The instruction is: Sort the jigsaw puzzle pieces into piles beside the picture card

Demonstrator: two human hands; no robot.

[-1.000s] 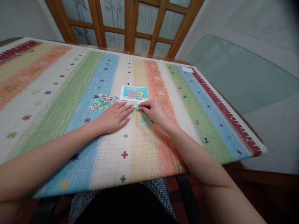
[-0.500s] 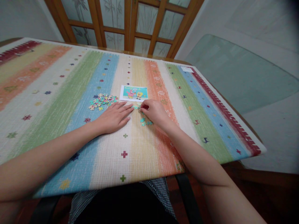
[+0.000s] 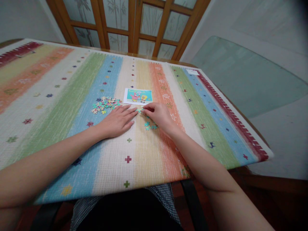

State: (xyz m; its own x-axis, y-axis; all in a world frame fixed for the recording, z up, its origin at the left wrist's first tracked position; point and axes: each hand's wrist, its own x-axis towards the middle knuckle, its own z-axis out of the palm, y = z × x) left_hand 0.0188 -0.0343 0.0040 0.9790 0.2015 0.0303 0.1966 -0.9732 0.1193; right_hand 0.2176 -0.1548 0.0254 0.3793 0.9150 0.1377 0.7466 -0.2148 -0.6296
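My left hand (image 3: 117,120) lies flat on the striped mat (image 3: 72,106), fingers stretched out, fingertips beside a small teal puzzle piece (image 3: 140,110). My right hand (image 3: 160,116) is curled, thumb and forefinger pinched at that same piece. A few joined teal pieces (image 3: 149,125) lie just under my right hand. A heap of loose puzzle pieces (image 3: 105,104) sits left of my left hand. The reference picture card (image 3: 138,96) lies just beyond both hands.
The mat covers a wooden table. A wooden-framed glass door (image 3: 130,25) stands behind the table. A sheet of frosted glass (image 3: 243,77) leans to the right. A small white label (image 3: 192,72) sits at the mat's far right corner.
My right hand's fingers have shifted slightly on the teal piece, pinching it closer. My left hand has stayed flat in place.
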